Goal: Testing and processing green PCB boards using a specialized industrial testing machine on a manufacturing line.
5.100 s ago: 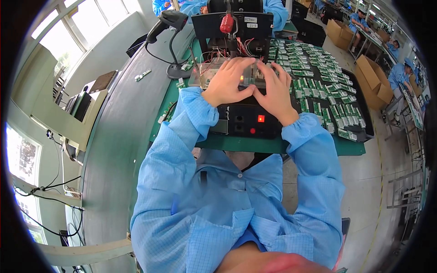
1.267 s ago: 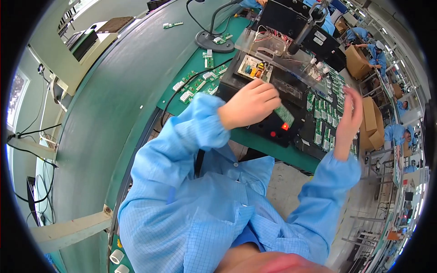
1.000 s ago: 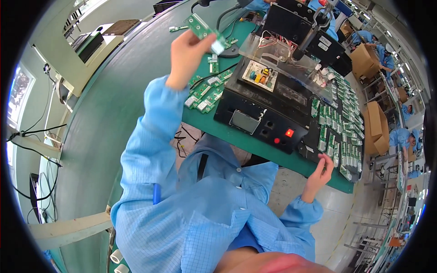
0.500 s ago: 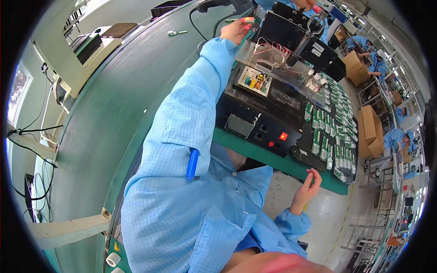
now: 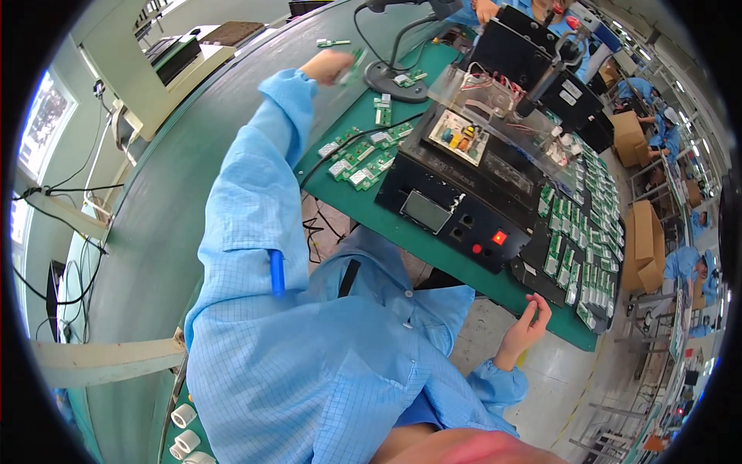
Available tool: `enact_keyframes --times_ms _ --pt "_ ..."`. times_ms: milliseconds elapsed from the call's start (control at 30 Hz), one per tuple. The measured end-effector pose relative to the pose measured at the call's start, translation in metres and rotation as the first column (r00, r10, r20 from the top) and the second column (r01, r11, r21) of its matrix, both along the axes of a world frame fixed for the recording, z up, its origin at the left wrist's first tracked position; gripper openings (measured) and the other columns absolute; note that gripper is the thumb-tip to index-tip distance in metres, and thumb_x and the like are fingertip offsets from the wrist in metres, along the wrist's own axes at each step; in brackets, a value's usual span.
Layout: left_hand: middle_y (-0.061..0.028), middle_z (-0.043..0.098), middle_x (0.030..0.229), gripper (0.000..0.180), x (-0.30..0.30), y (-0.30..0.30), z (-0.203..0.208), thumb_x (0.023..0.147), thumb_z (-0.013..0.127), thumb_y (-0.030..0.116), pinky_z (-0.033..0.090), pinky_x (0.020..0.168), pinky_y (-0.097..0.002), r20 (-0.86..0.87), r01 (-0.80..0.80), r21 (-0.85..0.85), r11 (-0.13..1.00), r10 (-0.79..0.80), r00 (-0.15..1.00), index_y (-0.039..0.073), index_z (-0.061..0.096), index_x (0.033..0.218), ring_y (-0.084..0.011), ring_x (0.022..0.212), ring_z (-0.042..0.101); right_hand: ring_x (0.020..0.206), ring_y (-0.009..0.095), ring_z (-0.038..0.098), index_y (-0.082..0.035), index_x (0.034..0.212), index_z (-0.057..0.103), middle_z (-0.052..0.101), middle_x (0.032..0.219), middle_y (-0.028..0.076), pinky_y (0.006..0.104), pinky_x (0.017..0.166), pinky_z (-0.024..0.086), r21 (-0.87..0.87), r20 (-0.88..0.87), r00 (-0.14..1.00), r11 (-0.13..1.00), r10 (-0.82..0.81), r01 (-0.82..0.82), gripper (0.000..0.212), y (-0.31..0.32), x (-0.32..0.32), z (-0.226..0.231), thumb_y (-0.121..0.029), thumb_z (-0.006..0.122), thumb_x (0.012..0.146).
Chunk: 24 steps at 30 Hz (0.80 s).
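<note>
Above the green conveyor-like surface, my left hand is closed around a small green circuit board, which is smeared by motion. Beside it, another small board lies on that surface. My right hand hangs near the table's front edge with its fingers loosely apart, holding nothing. Several boards with white parts lie on the green table, left of a black test fixture. On the fixture sits a cream board with coloured components.
A scanner stand with a round base and cables stands behind the loose boards. Rows of boards cover a black mat at the right. Cardboard boxes stand beyond. Another person's hand shows behind the fixture.
My left hand has swung left, away from the scanner stand and a red glow, carrying the circuit board over the green surface. The loose boards have come into sight. My right hand stays about the same.
</note>
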State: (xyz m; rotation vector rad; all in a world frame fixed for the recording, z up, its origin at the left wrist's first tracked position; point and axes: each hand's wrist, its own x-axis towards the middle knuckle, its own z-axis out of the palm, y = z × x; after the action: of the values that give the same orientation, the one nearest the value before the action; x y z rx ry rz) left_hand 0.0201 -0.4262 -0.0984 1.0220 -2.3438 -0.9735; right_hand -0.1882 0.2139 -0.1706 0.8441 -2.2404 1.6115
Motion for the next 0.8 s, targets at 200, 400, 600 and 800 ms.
enact_keyframes --times_ms 200,400,600,800 --pt "-0.0166 0.071 0.095 0.031 0.125 -0.042 -0.045 0.079 0.062 0.031 0.054 0.079 -0.0445 0.642 -0.227 -0.335 0.914 0.398 0.655 0.01 0.072 0.101 -0.0334 0.087 0.068 0.091 0.019 0.061 0.002 0.104 0.063 0.061 0.101 0.01 0.0309 0.084 0.047 -0.003 0.0 0.999 0.999 0.032 -0.032 0.016 -0.014 0.002 0.013 -0.007 0.052 0.096" --pt "-0.0165 0.064 0.12 0.036 0.063 0.004 -0.02 0.083 0.057 0.023 0.051 0.093 -0.0442 0.22 -0.246 -0.574 0.781 0.436 0.873 0.01 0.065 0.116 -0.0329 0.111 0.062 0.092 0.019 0.06 0.003 0.103 0.063 0.061 0.099 0.01 0.031 0.085 0.046 0.012 -0.011 1.0 1.0 0.013 -0.013 0.016 -0.019 0.001 0.011 -0.007 0.053 0.096" --pt "-0.0164 0.071 0.099 0.037 -0.089 0.084 0.012 0.088 0.054 0.041 0.054 0.082 -0.0454 0.272 0.031 -0.563 0.826 0.149 0.951 0.011 0.072 0.1 -0.0354 0.094 0.068 0.089 0.019 0.061 0.002 0.102 0.063 0.061 0.098 0.01 0.0309 0.084 0.047 0.01 -0.06 0.998 1.0 0.014 -0.013 0.014 -0.028 0.009 0.02 -0.006 0.054 0.095" --pt "-0.0194 0.07 0.1 0.039 -0.131 0.075 -0.027 0.085 0.062 0.04 0.055 0.081 -0.0474 0.257 -0.07 -0.505 0.86 0.227 0.939 0.005 0.071 0.1 -0.0369 0.095 0.068 0.087 0.02 0.062 0.001 0.101 0.064 0.062 0.097 0.011 0.0311 0.081 0.049 0.016 -0.093 0.994 0.998 -0.052 0.054 0.013 -0.006 0.018 0.02 -0.004 0.055 0.094"
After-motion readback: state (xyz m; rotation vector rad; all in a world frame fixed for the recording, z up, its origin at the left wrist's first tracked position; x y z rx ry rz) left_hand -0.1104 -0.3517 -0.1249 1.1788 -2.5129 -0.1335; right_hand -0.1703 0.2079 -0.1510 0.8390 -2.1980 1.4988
